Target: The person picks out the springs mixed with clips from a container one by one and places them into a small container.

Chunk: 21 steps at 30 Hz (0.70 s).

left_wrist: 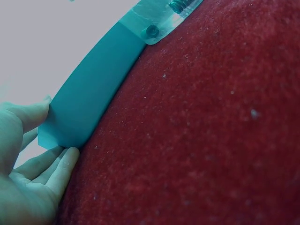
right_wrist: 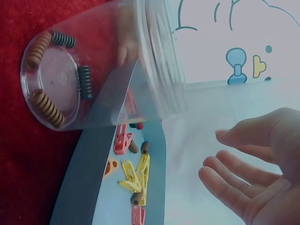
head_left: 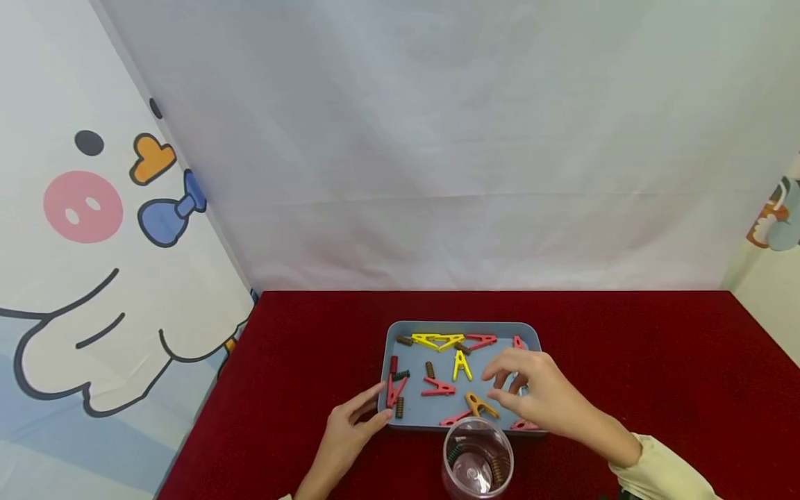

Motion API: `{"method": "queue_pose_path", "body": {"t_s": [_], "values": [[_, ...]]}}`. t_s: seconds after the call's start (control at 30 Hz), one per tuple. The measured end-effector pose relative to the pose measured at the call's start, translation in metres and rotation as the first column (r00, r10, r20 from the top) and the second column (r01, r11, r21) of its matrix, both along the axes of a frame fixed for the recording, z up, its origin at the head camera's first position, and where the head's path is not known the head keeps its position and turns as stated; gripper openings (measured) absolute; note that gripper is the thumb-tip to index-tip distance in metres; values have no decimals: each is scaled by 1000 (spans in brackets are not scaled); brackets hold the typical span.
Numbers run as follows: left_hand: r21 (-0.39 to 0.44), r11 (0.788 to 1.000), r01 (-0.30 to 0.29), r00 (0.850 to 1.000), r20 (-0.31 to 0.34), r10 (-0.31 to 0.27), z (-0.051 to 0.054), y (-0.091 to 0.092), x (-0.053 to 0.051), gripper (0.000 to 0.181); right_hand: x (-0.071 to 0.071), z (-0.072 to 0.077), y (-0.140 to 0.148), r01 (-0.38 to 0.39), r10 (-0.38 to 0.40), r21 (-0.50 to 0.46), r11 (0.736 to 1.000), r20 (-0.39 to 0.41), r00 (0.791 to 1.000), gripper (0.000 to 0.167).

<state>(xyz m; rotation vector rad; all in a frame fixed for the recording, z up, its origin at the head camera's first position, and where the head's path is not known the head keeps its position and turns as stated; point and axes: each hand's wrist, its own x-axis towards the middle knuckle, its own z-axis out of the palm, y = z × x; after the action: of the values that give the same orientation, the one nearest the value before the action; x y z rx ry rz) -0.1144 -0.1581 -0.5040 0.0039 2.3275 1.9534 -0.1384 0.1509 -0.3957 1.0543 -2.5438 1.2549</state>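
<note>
A blue-grey tray (head_left: 462, 326) holds plastic clips and small coil springs. My left hand (head_left: 346, 430) touches the tray's near left corner, thumb and fingertips on its outer walls. My right hand (head_left: 540, 389) hovers over the tray's right side with loosely bent fingers, and no object shows between them. Under it and to the left lies an orange clip (head_left: 480, 404); a yellow clip (head_left: 461, 364) and a red clip (head_left: 439, 387) lie farther left. In front of the tray stands a clear plastic jar (right_wrist: 103, 108), with several brown and dark green springs inside.
The tray and jar stand on a dark red cloth (head_left: 300, 361). More yellow clips (head_left: 431, 340) and a brown spring (head_left: 405, 340) lie along the tray's far wall. A pale curtain (head_left: 475, 173) hangs behind, and a cartoon-printed sheet (head_left: 125, 312) at the left.
</note>
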Motion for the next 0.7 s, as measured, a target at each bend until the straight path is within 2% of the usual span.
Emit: {"method": "queue_pose_path", "body": {"t_s": [0.23,0.53,0.7], "values": [[-15,1000,14,1000,-14,-14,0,-1,1,51,-8,-5,1,25,-24,7,1000,-16,1000,29],[-15,1000,15,1000,-7,-15,1,-1,1,52,-21,-13,0,40,-37,29,999,-88,995,31],[-14,1000,19,1000,-3,-19,1,-2,1,52,-26,-17,-2,60,-56,58,997,-65,996,29]]}}
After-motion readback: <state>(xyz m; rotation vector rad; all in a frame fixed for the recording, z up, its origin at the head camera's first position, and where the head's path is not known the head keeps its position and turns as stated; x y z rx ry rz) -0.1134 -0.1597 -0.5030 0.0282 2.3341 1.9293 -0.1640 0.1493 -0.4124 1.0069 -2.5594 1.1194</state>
